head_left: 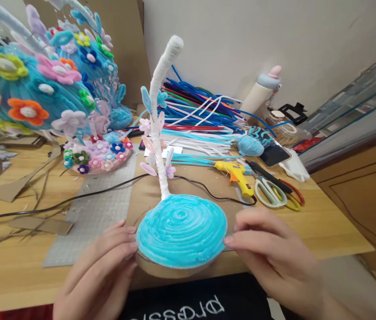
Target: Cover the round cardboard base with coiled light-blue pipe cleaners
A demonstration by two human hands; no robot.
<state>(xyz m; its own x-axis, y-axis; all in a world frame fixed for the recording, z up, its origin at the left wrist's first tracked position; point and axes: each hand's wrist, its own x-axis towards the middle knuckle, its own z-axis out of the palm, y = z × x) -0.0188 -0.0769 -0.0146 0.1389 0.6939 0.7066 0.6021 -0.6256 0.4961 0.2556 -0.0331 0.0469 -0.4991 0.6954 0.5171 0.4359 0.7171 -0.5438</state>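
In the head view, a round base (pixel 183 231) covered in a spiral of turquoise pipe cleaner tilts towards me above the near table edge. A white wrapped stem (pixel 159 124) rises from its far side, bending right at the top, with small pastel flowers and blue leaves along it. My left hand (pixel 104 266) closes on the base's left rim, its fingertips against the edge and its thumb hidden. At the right rim, thumb and forefinger of my right hand (pixel 271 253) pinch the edge. Bare cardboard shows along the base's lower edge.
Flower-covered blue craft pieces (pixel 30 93) stand at left, beside a flowered round pad (pixel 97 153). Behind the stem lie bundled pipe cleaners (pixel 194 111). A yellow glue gun (pixel 236 175) trails its black cord across a grey cutting mat (pixel 90 222). Scissors (pixel 269 191), a phone (pixel 274 153) and a bottle (pixel 257 95) sit right.
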